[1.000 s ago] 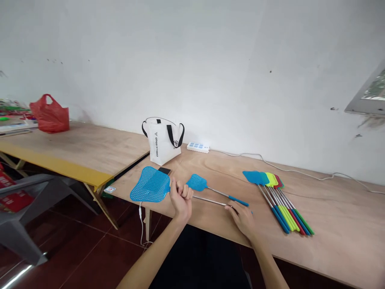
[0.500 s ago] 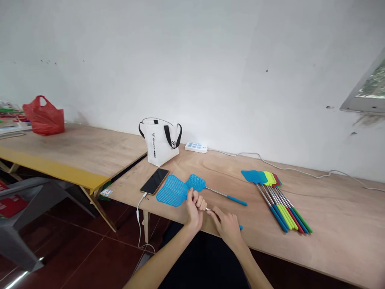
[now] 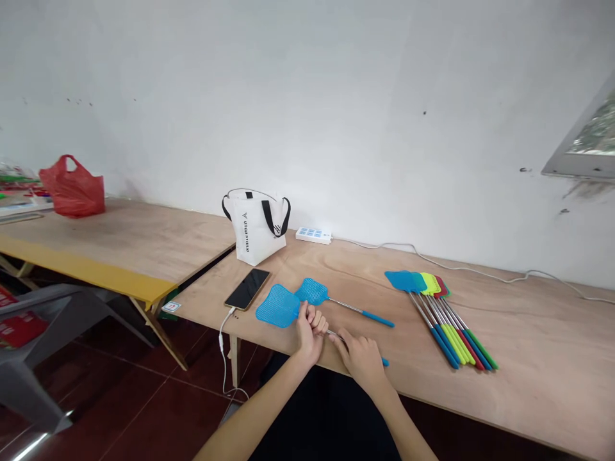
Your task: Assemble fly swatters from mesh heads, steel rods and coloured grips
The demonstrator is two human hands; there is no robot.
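A blue fly swatter (image 3: 278, 306) is held in both hands over the front edge of the table, its perforated head to the left. My left hand (image 3: 311, 330) is closed round the shaft just below the head. Farther down, my right hand (image 3: 360, 358) grips the same swatter and covers most of its handle; only the blue end pokes out past the fingers. Just behind them a second blue fly swatter (image 3: 346, 306) lies on the wooden table, its head partly behind the held one. To the right rests a fanned row of several fly swatters (image 3: 439, 320) in blue, yellow, red and green.
A black phone (image 3: 248, 289) with a white charging cable lies at the table's left. Behind it stands a white bag (image 3: 254, 230) beside a power strip (image 3: 314, 235). A red plastic bag (image 3: 77, 189) sits on the neighbouring table; a grey chair (image 3: 38, 358) is at lower left.
The held swatter's head has shifted slightly right and tilted flatter. Both hands keep their grip in nearly the same place; the other swatters lie as before.
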